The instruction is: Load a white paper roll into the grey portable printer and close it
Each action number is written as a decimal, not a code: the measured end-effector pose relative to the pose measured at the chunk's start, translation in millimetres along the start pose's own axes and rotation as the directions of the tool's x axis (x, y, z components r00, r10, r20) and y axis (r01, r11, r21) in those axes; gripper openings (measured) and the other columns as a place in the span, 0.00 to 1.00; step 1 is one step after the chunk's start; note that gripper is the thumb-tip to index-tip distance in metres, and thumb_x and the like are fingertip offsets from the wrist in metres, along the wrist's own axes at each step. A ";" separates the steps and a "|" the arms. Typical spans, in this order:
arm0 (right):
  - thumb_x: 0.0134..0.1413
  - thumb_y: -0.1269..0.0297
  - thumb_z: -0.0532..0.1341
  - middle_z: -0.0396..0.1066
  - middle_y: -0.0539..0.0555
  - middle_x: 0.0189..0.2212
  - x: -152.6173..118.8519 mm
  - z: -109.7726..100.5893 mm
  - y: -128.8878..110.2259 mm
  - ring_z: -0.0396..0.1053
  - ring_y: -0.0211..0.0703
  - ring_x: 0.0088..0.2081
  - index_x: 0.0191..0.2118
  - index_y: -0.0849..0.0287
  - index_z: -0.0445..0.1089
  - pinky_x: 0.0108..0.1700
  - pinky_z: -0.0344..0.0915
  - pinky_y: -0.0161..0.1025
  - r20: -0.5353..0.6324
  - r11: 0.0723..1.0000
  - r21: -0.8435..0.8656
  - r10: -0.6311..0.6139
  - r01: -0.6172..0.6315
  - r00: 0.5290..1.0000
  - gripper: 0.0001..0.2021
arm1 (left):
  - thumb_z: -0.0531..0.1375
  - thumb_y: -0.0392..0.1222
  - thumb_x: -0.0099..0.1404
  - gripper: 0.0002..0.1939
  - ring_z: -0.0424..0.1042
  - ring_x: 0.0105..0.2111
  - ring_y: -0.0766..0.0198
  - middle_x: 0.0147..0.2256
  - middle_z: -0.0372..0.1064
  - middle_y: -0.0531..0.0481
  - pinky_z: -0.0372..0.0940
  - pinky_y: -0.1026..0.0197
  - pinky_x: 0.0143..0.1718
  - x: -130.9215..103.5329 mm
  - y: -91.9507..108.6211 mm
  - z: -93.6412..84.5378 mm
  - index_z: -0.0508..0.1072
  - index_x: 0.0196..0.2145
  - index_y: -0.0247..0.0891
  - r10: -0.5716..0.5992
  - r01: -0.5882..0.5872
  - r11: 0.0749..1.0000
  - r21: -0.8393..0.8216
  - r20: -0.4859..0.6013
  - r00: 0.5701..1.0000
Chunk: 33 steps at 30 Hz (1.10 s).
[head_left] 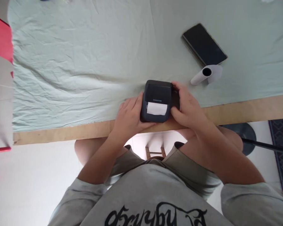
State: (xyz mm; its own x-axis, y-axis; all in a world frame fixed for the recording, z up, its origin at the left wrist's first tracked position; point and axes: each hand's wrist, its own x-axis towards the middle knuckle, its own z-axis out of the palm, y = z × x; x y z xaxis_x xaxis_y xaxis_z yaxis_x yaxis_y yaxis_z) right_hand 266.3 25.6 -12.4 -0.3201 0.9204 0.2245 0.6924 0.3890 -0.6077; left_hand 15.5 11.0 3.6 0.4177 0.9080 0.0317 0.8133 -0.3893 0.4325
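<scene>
A small black receipt printer (158, 91) sits at the front edge of the table, with a short strip of white paper (157, 109) showing from its slot. My left hand (130, 113) is closed along the printer's left side, its thumb at the near edge. On the other side, my right hand (185, 105) grips the right edge, fingers curled toward the far corner and thumb near the front. Beyond the right hand lies a partly unrolled paper roll (199, 77) with a dark hollow core.
A smartphone (204, 44) in a clear case lies on the pale green cloth (96, 56), beside the paper roll. Along the front runs the table's bare wooden edge (245, 110). Red furniture (1, 40) stands at the left. Below right is a dark round base (246, 136) with a pole.
</scene>
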 end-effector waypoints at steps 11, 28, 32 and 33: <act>0.47 0.70 0.59 0.72 0.67 0.60 -7.3 -3.5 -4.3 0.74 0.65 0.60 0.68 0.58 0.55 0.59 0.75 0.66 0.016 1.000 0.019 0.003 -0.004 1.000 0.39 | 0.74 0.68 0.57 0.56 0.75 0.58 0.38 0.58 0.74 0.32 0.67 0.45 0.57 -7.8 2.6 4.9 0.61 0.69 0.31 0.042 -0.042 0.999 -0.007 -0.064 0.997; 0.60 0.73 0.56 0.65 0.56 0.70 18.7 4.2 3.1 0.64 0.58 0.72 0.73 0.43 0.49 0.72 0.65 0.65 -0.074 0.988 0.143 -0.056 0.066 0.996 0.38 | 0.73 0.70 0.57 0.53 0.73 0.60 0.39 0.58 0.75 0.33 0.60 0.44 0.61 9.2 8.5 2.4 0.65 0.68 0.34 -0.088 0.089 0.996 -0.001 -0.177 0.980; 0.59 0.73 0.56 0.66 0.57 0.69 21.6 2.5 4.4 0.66 0.59 0.70 0.71 0.45 0.51 0.71 0.66 0.67 -0.003 0.994 0.110 -0.026 0.026 1.000 0.36 | 0.73 0.69 0.57 0.53 0.72 0.60 0.38 0.60 0.73 0.34 0.60 0.42 0.62 10.4 8.2 5.3 0.63 0.68 0.35 -0.109 0.109 0.994 -0.007 -0.132 0.985; 0.58 0.73 0.57 0.67 0.58 0.68 21.7 1.8 4.2 0.66 0.60 0.70 0.71 0.47 0.53 0.70 0.66 0.67 0.014 0.995 0.100 -0.013 0.011 1.000 0.36 | 0.73 0.69 0.57 0.53 0.72 0.59 0.38 0.59 0.74 0.35 0.60 0.42 0.61 10.2 8.3 5.7 0.63 0.68 0.36 -0.116 0.117 0.993 -0.005 -0.113 0.987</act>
State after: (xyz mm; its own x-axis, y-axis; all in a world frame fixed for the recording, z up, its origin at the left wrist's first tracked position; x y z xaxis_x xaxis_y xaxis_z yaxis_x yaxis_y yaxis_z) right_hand 261.1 47.1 -11.5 -0.3380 0.9147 0.2217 0.6208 0.3937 -0.6779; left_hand 28.8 16.2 2.3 0.2718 0.9588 0.0827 0.8546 -0.2800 0.4374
